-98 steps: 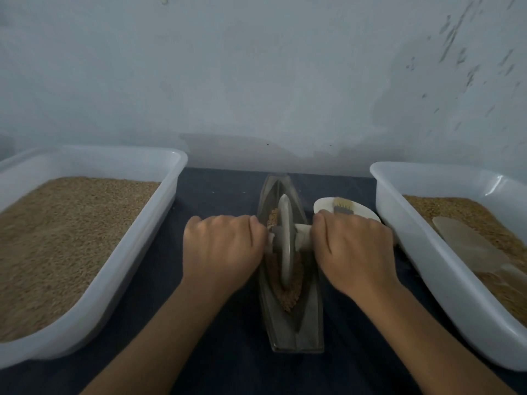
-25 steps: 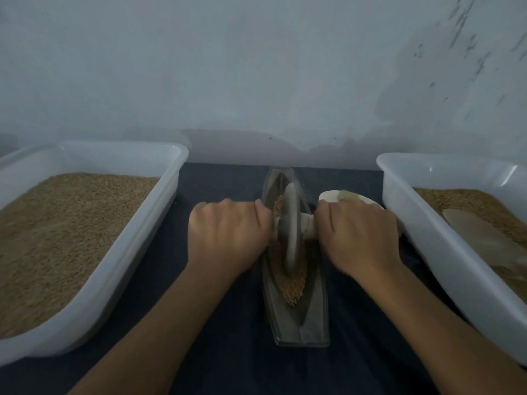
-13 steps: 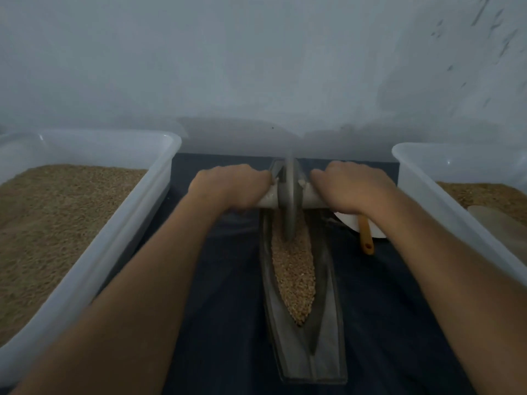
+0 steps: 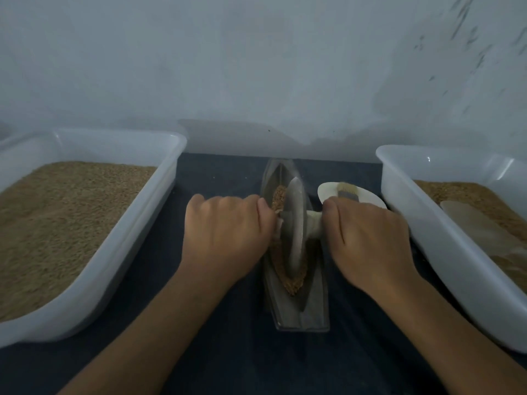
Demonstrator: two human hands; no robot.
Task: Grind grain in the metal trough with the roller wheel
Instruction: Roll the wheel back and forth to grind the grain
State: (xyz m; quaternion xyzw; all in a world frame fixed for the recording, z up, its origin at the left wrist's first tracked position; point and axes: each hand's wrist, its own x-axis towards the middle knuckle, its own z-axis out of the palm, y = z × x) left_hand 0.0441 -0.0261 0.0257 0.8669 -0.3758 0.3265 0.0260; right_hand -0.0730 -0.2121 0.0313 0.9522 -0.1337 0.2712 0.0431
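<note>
tabletop (image 4: 222, 172): dark cloth surface under both hands, wall behind.
left tub (image 4: 119, 238): big white tub of grain, outboard of the left hand.
right tub (image 4: 445, 252): white tub with grain and a pale flat scoop, outboard of the right hand.
metal trough (image 4: 299, 315): boat-shaped, runs lengthwise between the hands, near end towards the person.
roller wheel (image 4: 296, 223): upright disc seated in the trough groove, midway between the hands, pale axle out each side.
left hand (image 4: 225, 235): fingers curled round the left axle stub, knuckles up.
right hand (image 4: 368, 240): fingers curled round the right axle stub, same grip.
small dish (image 4: 328, 191): white, just beyond the right hand, with a brush on it.
grain (image 4: 292, 282): brown heap in the groove, under and around the wheel, heaped at the near side.
step tip: likely mid-stroke; keep even downward pressure on both stubs, wheel vertical, stroke the full groove, stop short of the ends so grain doesn't spill.
</note>
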